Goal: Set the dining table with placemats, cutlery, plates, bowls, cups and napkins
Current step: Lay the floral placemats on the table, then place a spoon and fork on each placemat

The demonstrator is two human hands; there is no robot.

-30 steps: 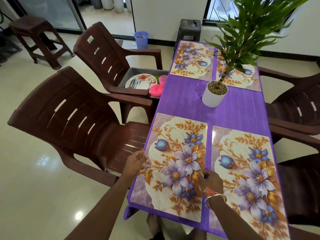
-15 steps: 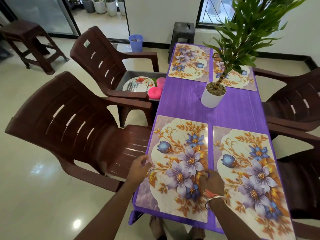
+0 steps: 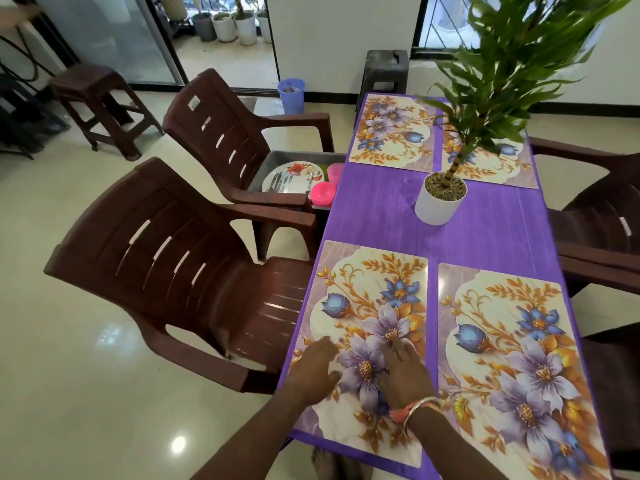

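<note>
Several floral placemats lie on the purple table (image 3: 381, 209). Both hands rest flat on the near left placemat (image 3: 374, 289): my left hand (image 3: 311, 368) near its left edge, my right hand (image 3: 403, 370) in its middle, fingers straight, a bangle on that wrist. The near right placemat (image 3: 512, 358) lies beside it. Two more placemats (image 3: 393, 133) lie at the far end. A grey tray (image 3: 266, 161) on the far left chair holds a floral plate (image 3: 294, 176) with cutlery on it, a pink bowl (image 3: 322, 194) and a pink cup (image 3: 335, 172).
A potted plant in a white pot (image 3: 438, 202) stands mid-table, its leaves spreading over the far right placemat. Brown plastic chairs (image 3: 166, 271) flank both long sides. Stools, a blue bin (image 3: 291, 95) and plant pots stand beyond on the tiled floor.
Both hands moved from the left placemat's side edges inward onto its surface and now lie flat. The view has tilted up slightly.
</note>
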